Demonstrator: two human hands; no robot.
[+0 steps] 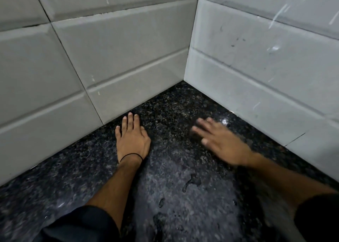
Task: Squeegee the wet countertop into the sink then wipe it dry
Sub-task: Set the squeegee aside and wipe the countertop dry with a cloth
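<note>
The countertop is dark speckled granite running into a tiled corner, with a film of water and scattered droplets down its middle. My left hand lies flat, palm down, fingers together and pointing at the back wall; a thin black band circles its wrist. My right hand is spread flat over the wet stone near the right wall, fingers apart and blurred by motion. Neither hand holds anything. No squeegee, cloth or sink is in view.
White bevelled wall tiles close off the back, and a second tiled wall closes off the right, meeting in a corner. Dark sleeves cover both forearms at the bottom of the view.
</note>
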